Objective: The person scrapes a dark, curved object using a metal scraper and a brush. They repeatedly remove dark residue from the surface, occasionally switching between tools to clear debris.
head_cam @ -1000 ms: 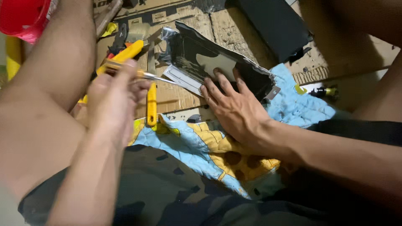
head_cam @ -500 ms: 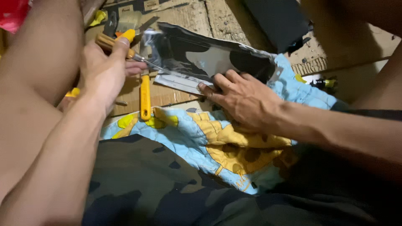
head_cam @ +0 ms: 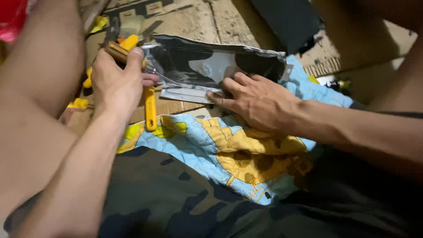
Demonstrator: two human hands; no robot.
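While hands point(head_cam: 115, 81) grip tool, silver-black pouch point(head_cam: 207, 66) lies flat — pressed.

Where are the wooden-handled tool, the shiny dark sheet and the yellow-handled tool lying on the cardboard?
wooden-handled tool point(head_cam: 118, 52), head view, on its wooden handle above the left fist.
shiny dark sheet point(head_cam: 211, 66), head view, on its pale reflective middle.
yellow-handled tool point(head_cam: 150, 110), head view, on its yellow handle.
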